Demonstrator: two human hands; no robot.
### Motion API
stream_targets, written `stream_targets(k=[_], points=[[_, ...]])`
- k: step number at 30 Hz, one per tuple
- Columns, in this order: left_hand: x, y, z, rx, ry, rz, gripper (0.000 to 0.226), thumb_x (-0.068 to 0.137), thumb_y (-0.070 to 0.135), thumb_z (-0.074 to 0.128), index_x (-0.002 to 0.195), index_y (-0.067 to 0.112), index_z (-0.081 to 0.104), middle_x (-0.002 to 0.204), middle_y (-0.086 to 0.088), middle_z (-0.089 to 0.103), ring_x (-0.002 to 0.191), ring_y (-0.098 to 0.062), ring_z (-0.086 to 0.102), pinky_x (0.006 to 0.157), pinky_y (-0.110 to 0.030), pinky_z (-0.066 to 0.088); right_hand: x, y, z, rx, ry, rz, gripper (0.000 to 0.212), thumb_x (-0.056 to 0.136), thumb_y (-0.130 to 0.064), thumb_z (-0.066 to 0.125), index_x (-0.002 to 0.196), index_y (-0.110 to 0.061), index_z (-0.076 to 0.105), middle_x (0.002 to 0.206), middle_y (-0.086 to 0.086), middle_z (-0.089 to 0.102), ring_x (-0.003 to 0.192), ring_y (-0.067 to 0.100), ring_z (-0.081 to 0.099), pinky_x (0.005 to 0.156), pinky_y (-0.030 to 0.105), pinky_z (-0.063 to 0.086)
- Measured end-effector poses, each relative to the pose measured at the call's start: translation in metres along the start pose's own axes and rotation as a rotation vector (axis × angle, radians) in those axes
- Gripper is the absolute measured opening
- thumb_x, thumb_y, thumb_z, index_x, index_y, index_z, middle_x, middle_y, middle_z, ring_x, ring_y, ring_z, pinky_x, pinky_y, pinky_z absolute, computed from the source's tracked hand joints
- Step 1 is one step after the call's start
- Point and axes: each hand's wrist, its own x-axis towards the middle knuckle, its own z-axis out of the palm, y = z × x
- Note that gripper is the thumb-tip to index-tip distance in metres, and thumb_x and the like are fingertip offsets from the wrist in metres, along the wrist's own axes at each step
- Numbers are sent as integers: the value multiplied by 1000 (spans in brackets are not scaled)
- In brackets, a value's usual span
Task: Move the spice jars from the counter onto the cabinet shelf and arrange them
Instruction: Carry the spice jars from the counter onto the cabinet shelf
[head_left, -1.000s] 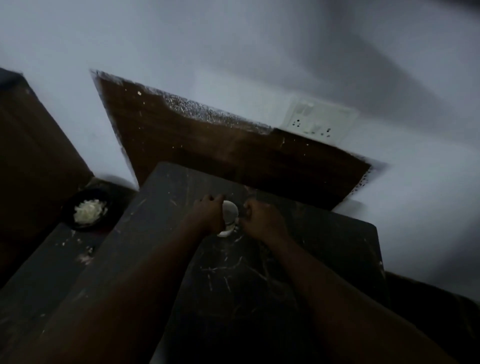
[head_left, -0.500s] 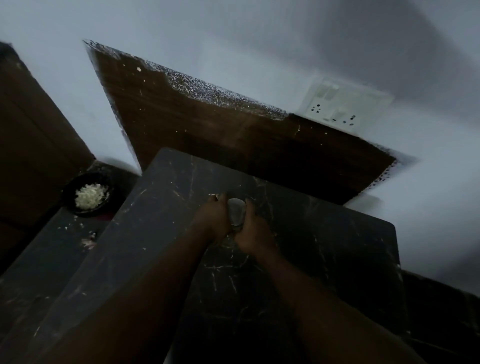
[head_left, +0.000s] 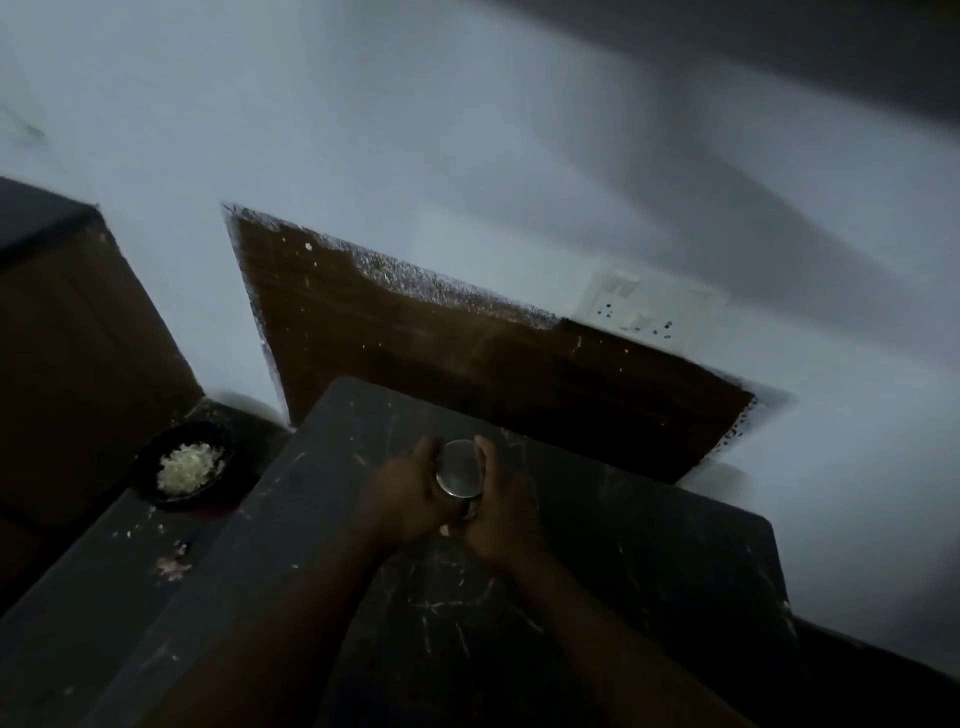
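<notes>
Together, two hands, left hand (head_left: 410, 493) and right hand (head_left: 501, 506), hold one jar (head_left: 460, 475).

i get a dim, grainy head view: the pale wall (head_left: 363, 130) holds what light there is, crossed by broad soft shadows at upper right; the dark counter (head_left: 649, 571) sinks into murk, a faint sheen marks the top of the jar (head_left: 460, 470), and the frame's edges bend and smear
</notes>
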Motion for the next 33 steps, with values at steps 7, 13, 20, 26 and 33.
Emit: stream_targets(k=[7, 13, 20, 26, 33], points=[[-12, 50, -72, 73, 363, 203, 68, 76, 73, 66, 123, 24, 58, 111, 8, 60, 100, -12, 58, 83, -38, 53, -5, -79, -61, 130, 258, -238, 87, 78, -40, 77, 153, -22, 37, 150, 0, 47, 134, 17, 49, 111, 39, 44], [-14, 99, -129, 6, 696, 253, 72, 72, 76, 69, 121, 24, 58, 106, 12, 60, 97, -9, 59, 78, -35, 54, -7, -139, -116, 218, 435, -373, 90, 75, -25, 82, 153, -23, 36, 149, -2, 48, 135, 15, 48, 109, 31, 45], [-24, 188, -216, -135, 972, 360, 71, 69, 83, 65, 116, 31, 56, 97, 16, 63, 87, -4, 62, 72, -34, 56, -17, -224, -208, 236, 680, -566, 87, 76, -31, 77, 151, -35, 33, 141, -14, 52, 126, 10, 50, 98, 34, 51], [-27, 264, -298, -116, 1148, 531, 75, 71, 84, 63, 121, 29, 56, 103, 13, 65, 87, -5, 62, 70, -31, 58, -12, -291, -294, 200, 797, -741, 92, 68, -32, 76, 150, -28, 34, 149, -7, 43, 126, 7, 50, 92, 26, 53], [2, 314, -364, -27, 1141, 433, 74, 80, 78, 53, 135, 28, 44, 115, 5, 69, 98, -17, 68, 68, -29, 48, 28, -353, -363, 71, 845, -739, 84, 74, -25, 80, 148, -23, 40, 143, -1, 50, 120, 14, 55, 88, 18, 39]])
